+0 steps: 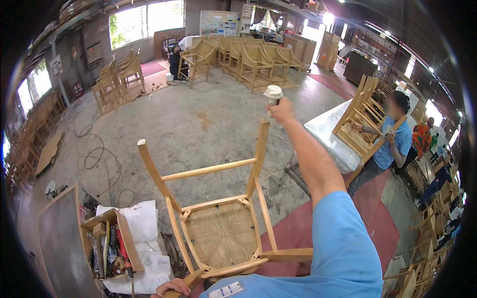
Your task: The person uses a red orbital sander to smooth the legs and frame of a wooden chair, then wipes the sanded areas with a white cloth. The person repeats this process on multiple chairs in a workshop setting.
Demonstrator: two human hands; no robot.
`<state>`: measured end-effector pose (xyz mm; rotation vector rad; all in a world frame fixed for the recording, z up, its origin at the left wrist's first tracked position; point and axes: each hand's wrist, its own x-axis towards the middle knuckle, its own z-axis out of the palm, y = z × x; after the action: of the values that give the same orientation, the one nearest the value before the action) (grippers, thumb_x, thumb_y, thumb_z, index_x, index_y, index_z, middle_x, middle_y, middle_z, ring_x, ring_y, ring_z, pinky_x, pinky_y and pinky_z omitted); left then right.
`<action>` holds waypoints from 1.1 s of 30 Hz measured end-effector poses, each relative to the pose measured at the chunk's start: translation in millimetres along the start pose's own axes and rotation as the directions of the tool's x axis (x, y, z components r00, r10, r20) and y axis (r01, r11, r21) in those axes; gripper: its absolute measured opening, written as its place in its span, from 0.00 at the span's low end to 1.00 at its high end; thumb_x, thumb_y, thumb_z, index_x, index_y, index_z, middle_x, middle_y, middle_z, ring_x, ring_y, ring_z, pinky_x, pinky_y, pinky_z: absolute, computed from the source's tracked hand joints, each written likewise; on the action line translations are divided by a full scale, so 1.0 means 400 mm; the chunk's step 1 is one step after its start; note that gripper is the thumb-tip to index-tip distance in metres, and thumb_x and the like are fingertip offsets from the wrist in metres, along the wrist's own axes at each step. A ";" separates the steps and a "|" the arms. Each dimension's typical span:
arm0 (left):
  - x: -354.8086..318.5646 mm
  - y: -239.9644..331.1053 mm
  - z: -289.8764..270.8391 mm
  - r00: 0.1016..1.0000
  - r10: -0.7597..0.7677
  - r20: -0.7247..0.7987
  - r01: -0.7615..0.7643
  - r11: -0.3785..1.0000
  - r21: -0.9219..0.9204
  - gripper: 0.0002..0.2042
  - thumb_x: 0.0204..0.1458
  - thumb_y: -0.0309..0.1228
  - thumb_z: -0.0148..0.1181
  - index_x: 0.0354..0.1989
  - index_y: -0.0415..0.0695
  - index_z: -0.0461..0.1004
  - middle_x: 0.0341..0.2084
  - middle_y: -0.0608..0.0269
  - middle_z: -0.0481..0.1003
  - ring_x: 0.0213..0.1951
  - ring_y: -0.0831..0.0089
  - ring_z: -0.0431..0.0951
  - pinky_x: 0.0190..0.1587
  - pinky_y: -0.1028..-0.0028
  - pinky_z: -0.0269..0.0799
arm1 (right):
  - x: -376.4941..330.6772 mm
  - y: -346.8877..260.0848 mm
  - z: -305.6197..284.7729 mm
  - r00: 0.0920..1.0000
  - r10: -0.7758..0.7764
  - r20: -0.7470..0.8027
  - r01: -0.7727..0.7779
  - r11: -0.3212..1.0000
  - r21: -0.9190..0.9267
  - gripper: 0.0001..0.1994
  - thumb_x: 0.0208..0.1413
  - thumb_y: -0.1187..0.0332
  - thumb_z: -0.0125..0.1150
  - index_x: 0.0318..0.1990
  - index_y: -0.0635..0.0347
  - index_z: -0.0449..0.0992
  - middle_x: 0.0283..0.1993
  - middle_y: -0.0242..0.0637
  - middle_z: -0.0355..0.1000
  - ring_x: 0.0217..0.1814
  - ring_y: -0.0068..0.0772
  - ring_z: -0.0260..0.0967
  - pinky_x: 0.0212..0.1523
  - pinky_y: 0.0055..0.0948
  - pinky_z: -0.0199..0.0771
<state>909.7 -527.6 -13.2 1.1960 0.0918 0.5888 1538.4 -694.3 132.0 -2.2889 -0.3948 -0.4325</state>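
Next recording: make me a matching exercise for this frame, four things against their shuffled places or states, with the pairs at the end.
Things
1. Mallet
2. Left hand
3. Wooden box
4. Woven seat

Places or states
A. Filled with tools, at the lower left
B. Tan, framed by wooden rails
C. Gripped in the right hand, white head upward
D. Partly cut off by the picture's lower edge

Right pairs: 1-C, 2-D, 3-A, 4-B
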 end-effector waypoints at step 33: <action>-0.001 -0.042 -0.090 0.962 -0.210 0.172 0.229 0.968 -0.099 0.26 0.54 0.51 0.55 0.33 0.33 0.71 0.30 0.52 0.74 0.33 0.65 0.74 0.40 0.70 0.69 | -0.297 -0.685 0.449 0.837 -0.469 0.283 0.327 0.841 0.430 0.19 0.47 0.56 0.67 0.37 0.65 0.80 0.32 0.49 0.79 0.38 0.46 0.79 0.40 0.40 0.76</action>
<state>902.2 -501.2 -42.1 1.0967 0.0516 0.2973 1354.3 -398.3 136.6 -1.9018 -1.0827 -0.0950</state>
